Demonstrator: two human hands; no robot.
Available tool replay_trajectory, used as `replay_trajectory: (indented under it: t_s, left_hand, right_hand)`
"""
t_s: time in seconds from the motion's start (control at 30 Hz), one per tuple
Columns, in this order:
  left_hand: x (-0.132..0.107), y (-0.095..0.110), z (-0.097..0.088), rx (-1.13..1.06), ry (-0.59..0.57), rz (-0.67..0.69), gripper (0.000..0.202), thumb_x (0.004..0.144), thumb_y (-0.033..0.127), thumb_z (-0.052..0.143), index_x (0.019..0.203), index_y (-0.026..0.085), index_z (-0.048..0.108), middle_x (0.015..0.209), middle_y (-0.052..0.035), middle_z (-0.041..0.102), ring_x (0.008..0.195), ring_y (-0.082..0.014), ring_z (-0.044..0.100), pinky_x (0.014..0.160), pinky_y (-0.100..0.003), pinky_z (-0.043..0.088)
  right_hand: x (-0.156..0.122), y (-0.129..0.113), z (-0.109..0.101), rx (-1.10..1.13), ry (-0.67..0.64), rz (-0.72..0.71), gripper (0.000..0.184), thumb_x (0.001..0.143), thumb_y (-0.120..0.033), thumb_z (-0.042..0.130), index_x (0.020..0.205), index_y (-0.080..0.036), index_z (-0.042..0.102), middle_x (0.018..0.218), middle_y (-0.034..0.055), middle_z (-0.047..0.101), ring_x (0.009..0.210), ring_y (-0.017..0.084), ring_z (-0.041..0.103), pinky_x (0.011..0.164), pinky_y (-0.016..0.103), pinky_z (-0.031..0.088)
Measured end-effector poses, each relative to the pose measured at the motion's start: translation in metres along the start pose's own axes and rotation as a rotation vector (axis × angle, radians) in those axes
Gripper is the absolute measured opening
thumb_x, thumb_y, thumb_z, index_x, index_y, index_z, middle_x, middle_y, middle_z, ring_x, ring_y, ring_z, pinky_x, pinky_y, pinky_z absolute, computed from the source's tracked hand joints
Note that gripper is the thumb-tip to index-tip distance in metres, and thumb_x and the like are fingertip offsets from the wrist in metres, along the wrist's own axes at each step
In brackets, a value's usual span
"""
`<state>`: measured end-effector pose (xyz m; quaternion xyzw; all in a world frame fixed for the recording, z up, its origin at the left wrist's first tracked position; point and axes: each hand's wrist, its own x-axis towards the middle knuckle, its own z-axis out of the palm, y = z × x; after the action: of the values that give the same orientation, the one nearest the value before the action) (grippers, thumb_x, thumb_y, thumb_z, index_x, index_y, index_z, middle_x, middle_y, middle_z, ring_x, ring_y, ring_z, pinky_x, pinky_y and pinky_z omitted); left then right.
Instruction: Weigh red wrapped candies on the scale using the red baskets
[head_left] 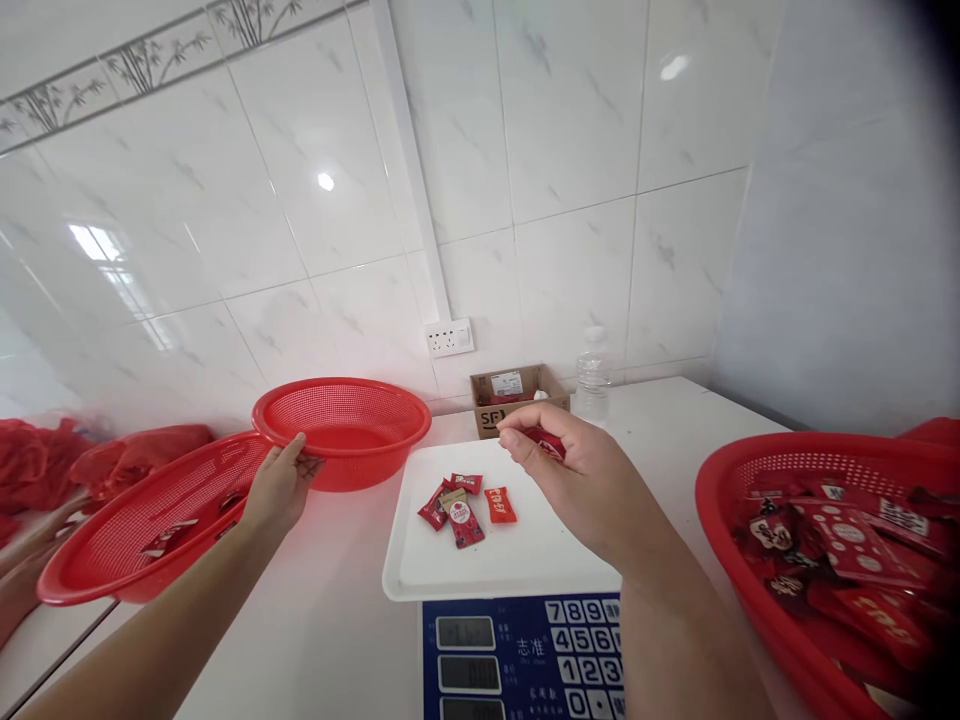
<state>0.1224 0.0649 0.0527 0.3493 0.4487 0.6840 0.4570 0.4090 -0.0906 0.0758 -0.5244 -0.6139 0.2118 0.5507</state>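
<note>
My right hand (581,475) is closed around a small red snack packet (551,443), mostly hidden by the fingers, above the white scale tray (420,570). On that tray lie several red packets, among them a patterned packet (463,518) and an orange-red one (500,505). My left hand (279,488) pinches the rim of an empty red plastic basket (345,465) at the back. Just below that hand is another red basket (82,570) with a few packets inside.
A blue scale panel (525,660) fronts the tray. Right of it stands a red basket (720,510) full of packets. Behind are a cardboard box (487,415) and a clear bottle (594,375) by the tiled wall. Another person's hand (52,535) shows at far left, near red bags (142,455).
</note>
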Motion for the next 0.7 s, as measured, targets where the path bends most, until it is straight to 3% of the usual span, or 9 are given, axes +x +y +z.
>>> replay_trajectory:
  t_s: [0.27,0.47,0.7]
  left_hand:
    - [0.008,-0.016,0.004,-0.124,0.043,-0.068,0.022,0.088,0.014,0.051,0.066,0.015,0.056,0.061,0.0012,0.059,0.057,-0.0080,0.059,0.062,-0.020,0.053]
    - [0.007,-0.035,-0.018,-0.131,0.130,-0.184,0.024,0.089,0.013,0.049,0.065,0.015,0.055,0.060,-0.0005,0.058,0.056,-0.0090,0.058,0.061,-0.022,0.054]
    - [0.013,-0.050,-0.043,-0.018,0.169,-0.165,0.024,0.090,0.012,0.046,0.068,0.016,0.055,0.065,-0.0009,0.059,0.058,-0.0081,0.057,0.061,-0.020,0.052]
  right_hand:
    - [0.001,0.001,0.004,-0.004,0.019,-0.026,0.022,0.088,-0.039,0.047,0.082,-0.023,0.061,0.071,-0.0013,0.059,0.059,0.013,0.050,0.053,0.025,0.040]
    - [0.001,0.003,0.005,-0.025,0.017,-0.017,0.023,0.087,-0.042,0.047,0.084,-0.023,0.061,0.072,-0.0005,0.059,0.059,0.013,0.050,0.049,0.024,0.039]
    - [-0.002,-0.003,0.000,-0.028,-0.004,0.001,0.024,0.088,-0.041,0.045,0.087,-0.024,0.062,0.073,-0.0010,0.061,0.057,0.013,0.050,0.050,0.025,0.038]
